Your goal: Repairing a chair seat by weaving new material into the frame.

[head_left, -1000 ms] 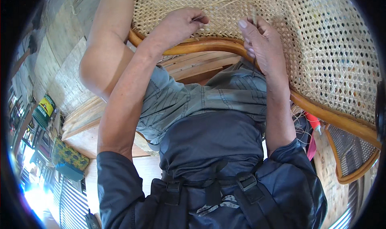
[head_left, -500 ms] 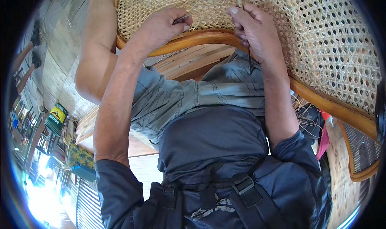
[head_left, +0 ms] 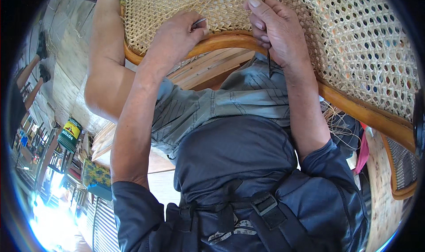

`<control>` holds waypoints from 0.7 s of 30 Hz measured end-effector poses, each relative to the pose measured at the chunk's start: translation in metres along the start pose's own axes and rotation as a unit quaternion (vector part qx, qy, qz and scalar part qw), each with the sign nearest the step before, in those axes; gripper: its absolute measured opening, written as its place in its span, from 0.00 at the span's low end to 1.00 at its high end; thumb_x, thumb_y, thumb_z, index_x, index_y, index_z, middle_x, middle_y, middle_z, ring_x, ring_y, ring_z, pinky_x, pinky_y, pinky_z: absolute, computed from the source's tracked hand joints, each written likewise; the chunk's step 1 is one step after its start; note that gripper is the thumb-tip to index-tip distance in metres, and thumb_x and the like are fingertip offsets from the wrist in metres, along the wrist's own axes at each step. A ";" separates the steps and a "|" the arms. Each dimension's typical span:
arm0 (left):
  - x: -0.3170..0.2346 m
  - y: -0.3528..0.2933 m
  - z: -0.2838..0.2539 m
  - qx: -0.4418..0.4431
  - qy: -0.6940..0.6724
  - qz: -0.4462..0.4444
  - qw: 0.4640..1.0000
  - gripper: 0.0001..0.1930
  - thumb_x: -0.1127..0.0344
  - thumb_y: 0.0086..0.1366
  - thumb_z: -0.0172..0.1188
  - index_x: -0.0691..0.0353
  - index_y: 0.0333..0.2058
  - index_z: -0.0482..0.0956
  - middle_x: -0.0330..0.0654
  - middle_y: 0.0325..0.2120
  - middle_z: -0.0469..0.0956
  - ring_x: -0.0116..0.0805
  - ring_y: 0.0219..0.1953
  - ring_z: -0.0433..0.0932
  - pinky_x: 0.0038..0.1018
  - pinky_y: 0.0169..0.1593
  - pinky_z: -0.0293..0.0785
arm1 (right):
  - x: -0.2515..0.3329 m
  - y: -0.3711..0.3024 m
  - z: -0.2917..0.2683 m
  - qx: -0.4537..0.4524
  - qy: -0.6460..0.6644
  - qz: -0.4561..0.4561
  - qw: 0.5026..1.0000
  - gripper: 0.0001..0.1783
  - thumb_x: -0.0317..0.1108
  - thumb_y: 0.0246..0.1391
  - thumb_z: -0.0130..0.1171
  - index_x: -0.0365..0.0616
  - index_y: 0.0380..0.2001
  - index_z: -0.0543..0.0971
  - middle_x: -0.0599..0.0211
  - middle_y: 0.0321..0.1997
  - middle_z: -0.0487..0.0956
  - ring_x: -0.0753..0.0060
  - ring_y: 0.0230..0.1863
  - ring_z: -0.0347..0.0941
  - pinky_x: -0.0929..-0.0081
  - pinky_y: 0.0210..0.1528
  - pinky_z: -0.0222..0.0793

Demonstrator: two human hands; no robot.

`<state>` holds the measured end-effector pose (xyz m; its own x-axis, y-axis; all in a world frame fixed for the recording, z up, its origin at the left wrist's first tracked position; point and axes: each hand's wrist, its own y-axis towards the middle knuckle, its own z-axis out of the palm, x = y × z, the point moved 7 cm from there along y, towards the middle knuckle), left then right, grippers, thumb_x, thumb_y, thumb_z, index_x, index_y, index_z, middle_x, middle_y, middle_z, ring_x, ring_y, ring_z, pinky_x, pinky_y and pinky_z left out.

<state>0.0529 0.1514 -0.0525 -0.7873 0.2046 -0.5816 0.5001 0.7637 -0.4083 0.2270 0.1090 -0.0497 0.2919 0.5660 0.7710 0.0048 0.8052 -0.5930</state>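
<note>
A chair-like piece with a woven cane panel (head_left: 164, 10) and a curved brown wooden frame (head_left: 221, 41) lies across my lap. My left hand (head_left: 175, 35) is closed over the near edge of the weave, pinching a thin metal tool (head_left: 198, 21) whose far end hides in the fingers. To its right, my right hand (head_left: 279, 28) wraps round a slim awl-like tool. Its dark pointed shaft (head_left: 268, 65) sticks out below the palm, and its pale end rises above the thumb. Loose cane strands (head_left: 208, 1) run over the panel between the hands.
A second, taller cane panel (head_left: 363, 44) rises at the right. Tangled cane strands (head_left: 341, 126) and a pink cloth (head_left: 362, 154) lie beyond my right arm. A green can (head_left: 70, 134) stands at the left, and another person's legs (head_left: 31, 77) show at the far left.
My left hand has shifted slightly and turned more over its metal tool. My right hand has moved a little up and left with the awl-like tool. The whole view has tilted slightly.
</note>
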 end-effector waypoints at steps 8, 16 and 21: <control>0.011 0.001 -0.006 -0.041 -0.052 -0.051 0.996 0.12 0.65 0.58 0.56 0.65 0.38 0.76 0.47 0.32 0.76 0.36 0.36 0.76 0.26 0.42 0.70 | 0.034 -0.009 0.009 0.083 0.181 -0.091 0.976 0.11 0.37 0.59 0.50 0.40 0.31 0.75 0.78 0.19 0.65 0.85 0.21 0.60 0.85 0.23 0.55; 0.003 0.000 0.005 0.057 -0.052 0.073 0.994 0.09 0.70 0.57 0.55 0.63 0.37 0.77 0.44 0.32 0.75 0.35 0.38 0.75 0.25 0.44 0.69 | 0.052 -0.009 0.030 -0.002 0.149 -0.174 0.973 0.22 0.50 0.62 0.43 0.41 0.29 0.72 0.79 0.11 0.51 0.81 0.14 0.50 0.77 0.23 0.55; 0.008 -0.001 0.007 0.061 -0.045 0.119 0.990 0.08 0.70 0.57 0.56 0.63 0.36 0.77 0.43 0.32 0.74 0.38 0.38 0.75 0.28 0.43 0.69 | 0.038 -0.002 0.028 -0.001 0.177 -0.135 0.975 0.22 0.51 0.62 0.43 0.42 0.29 0.72 0.79 0.11 0.51 0.81 0.14 0.50 0.78 0.22 0.54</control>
<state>0.0482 0.1482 -0.0618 -0.6098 0.3109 -0.7290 0.7116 0.6198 -0.3309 0.2114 0.1338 -0.0129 0.5920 0.2363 0.7705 0.1295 0.9157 -0.3804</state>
